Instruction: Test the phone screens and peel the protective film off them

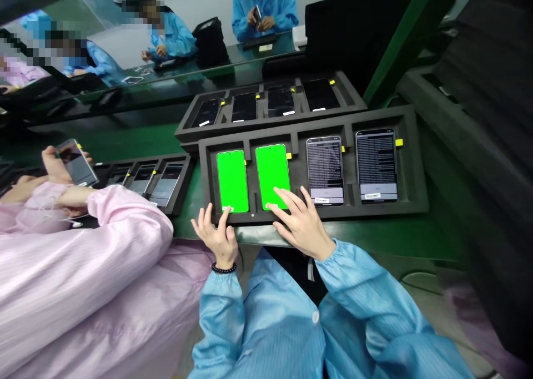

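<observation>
Right in front of me lies a black foam tray [297, 132] with smartphones in its compartments. The leftmost smartphone [232, 179] glows solid green, as does the second smartphone [271, 171] beside it. Lines of small text fill the third smartphone [325, 165] and the fourth smartphone [377, 162]. My left hand [217, 237] has its fingers spread, one fingertip at the lower edge of the leftmost phone. Over the lower part of the second phone, my right hand [300, 221] reaches with fingers apart; whether they press the screen I cannot tell. Neither hand holds anything.
Behind stands another foam tray [266, 121] of dark-screened phones. At my left, a co-worker in a pink sleeve [129, 212] holds a phone [78, 162] near a further tray [187, 168]. A green post [410, 40] rises at right. People in blue sit across the bench.
</observation>
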Tool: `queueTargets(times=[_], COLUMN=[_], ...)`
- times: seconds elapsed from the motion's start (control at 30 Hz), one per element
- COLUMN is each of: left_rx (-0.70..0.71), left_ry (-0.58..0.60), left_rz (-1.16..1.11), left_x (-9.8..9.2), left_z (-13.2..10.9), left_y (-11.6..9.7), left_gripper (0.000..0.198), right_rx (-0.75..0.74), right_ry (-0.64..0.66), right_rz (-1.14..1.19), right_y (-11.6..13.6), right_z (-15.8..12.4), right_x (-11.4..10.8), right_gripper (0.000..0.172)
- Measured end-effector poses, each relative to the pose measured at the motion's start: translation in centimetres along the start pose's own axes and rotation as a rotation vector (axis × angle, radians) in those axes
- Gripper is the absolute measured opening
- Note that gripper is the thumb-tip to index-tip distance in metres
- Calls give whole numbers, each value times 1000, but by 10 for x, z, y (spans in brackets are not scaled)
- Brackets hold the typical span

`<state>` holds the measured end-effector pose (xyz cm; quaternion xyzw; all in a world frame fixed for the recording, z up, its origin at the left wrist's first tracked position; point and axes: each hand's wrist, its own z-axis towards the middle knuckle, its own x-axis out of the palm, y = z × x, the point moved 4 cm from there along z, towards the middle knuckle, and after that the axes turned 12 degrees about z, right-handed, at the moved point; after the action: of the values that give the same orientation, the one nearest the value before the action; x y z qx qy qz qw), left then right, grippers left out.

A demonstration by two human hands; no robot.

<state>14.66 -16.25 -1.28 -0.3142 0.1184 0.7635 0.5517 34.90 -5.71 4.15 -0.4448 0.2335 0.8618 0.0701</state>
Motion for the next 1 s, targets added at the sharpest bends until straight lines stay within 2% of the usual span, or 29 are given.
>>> queueTargets(times=[0.07,0.23,0.4,0.67,0.87,1.0], left_rx=[-8,-26,-27,-59,-47,-64], left_ry=[-24,-68,-8,-54,-8,-25], left_rz=[0,-8,5,-9,0,2], left_x=[0,-2,-2,-3,-2,-2], left_z=[0,0,1,0,1,1], left_y=[0,0,-2,-2,-2,-2], left_gripper=[53,62,50,59,50,56], right_rx=[10,21,10,28,9,14], right_ry=[5,3,13,9,25,12], right_rz=[-4,-4,-16,0,-27,-22], right_y=[0,1,1,1,1,1], right_z=[0,0,0,1,1,0], right_x=[0,-2,0,-1,1,-1], right_gripper=[41,53,41,55,45,50])
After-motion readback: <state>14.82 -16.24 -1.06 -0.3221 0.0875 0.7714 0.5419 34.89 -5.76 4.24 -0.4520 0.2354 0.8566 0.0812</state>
